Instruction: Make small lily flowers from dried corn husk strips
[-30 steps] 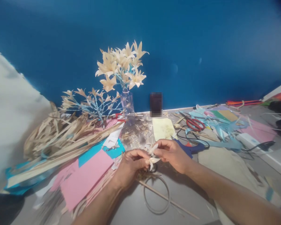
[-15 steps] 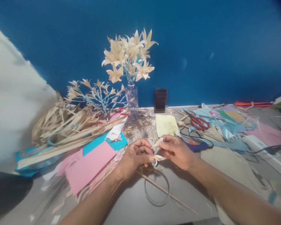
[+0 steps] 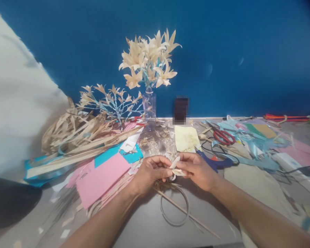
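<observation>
Between my two hands, at the middle of the head view, is a small cream petal piece (image 3: pixel 174 163) with several pale pointed petals. My left hand (image 3: pixel 155 170) pinches its left side, fingers closed. From the right, my right hand (image 3: pixel 196 168) grips it with thumb and fingertips pressed together. Just below my hands lie a coiled wire ring (image 3: pixel 174 224) and a thin stick (image 3: pixel 196 219) that crosses it. Behind stands a clear bottle vase (image 3: pixel 150 110) holding large cream flowers (image 3: pixel 148 57) on light blue stems.
Dried husks (image 3: pixel 74 132) and a pink sheet (image 3: pixel 103 179) lie left. Small blossoms on blue stems (image 3: pixel 116 103) stand behind them. A yellow paper (image 3: pixel 187 138), red-handled scissors (image 3: pixel 224 137), a blue glue gun (image 3: pixel 214 161), blue ribbons and a white power strip (image 3: pixel 299 175) are right.
My hands have come slightly closer together around the petal piece, and the upper petal now stands more upright. The whole view has shifted a little, with the scene appearing farther right.
</observation>
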`<state>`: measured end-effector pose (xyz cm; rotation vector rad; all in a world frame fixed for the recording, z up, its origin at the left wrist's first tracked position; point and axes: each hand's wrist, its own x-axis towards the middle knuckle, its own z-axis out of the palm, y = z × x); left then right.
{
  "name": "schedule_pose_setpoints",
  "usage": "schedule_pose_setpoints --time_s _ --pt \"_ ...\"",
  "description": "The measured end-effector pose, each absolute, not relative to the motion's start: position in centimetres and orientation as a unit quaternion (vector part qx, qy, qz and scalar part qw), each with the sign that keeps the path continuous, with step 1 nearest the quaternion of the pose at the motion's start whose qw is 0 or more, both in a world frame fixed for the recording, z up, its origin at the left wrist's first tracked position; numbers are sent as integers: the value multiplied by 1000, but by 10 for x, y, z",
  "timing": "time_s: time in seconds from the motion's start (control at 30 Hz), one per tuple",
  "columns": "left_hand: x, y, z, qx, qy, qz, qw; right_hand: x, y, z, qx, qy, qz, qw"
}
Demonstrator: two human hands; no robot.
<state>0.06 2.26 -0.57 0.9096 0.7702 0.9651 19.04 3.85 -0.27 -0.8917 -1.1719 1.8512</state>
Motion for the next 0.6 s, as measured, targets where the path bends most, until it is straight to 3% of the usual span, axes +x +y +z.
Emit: schedule_pose_setpoints --time_s 0.37,0.6 --pt "0 23 -14 429 378 382 726 192 39 3 -345 -452 702 428" --pt "-1 23 -10 424 364 399 727 200 43 1 -362 -495 677 407"
